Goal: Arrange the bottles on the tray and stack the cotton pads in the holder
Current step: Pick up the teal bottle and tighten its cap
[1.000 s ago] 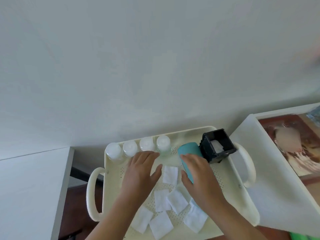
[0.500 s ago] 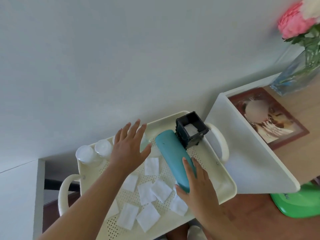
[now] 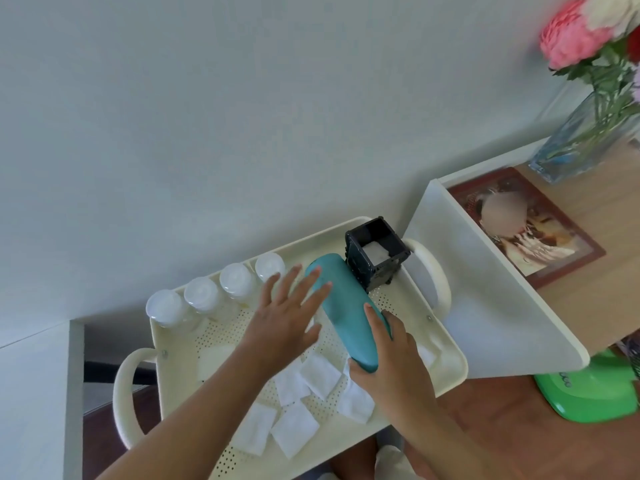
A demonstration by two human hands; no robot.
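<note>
Cream perforated plastic tray with loop handles [image 3: 180, 382] across lower centre of frame, tilted by camera angle. 4 clear small bottles with white caps [image 3: 202, 295] upright in a row along tray's upper-left rim, touching or nearly touching each other. Black square open-topped holder [image 3: 375, 258] at tray's upper-right corner, upright, with 1 white cotton pad [image 3: 374, 251] visible inside. Teal elongated rounded bottle [image 3: 341, 306] lying on its side, diagonal at centre right of tray, upper end just beside the holder.

Right hand [image 3: 391, 362] wrapped around lower end of teal bottle, fingers [image 3: 374, 318] curled on its top, thumb under its lower tip. Left hand [image 3: 282, 323] flat and spread wide, holding nothing, fingertips over or against left flank of teal bottle; contact cannot be told.

About 7 loose white square cotton pads [image 3: 294, 429] scattered flat on tray floor at lower centre, some overlapping, some partly under the hands.

At right of frame: glass vase with pink flowers [image 3: 588, 133], framed picture [image 3: 526, 226], green plastic object [image 3: 588, 393].
</note>
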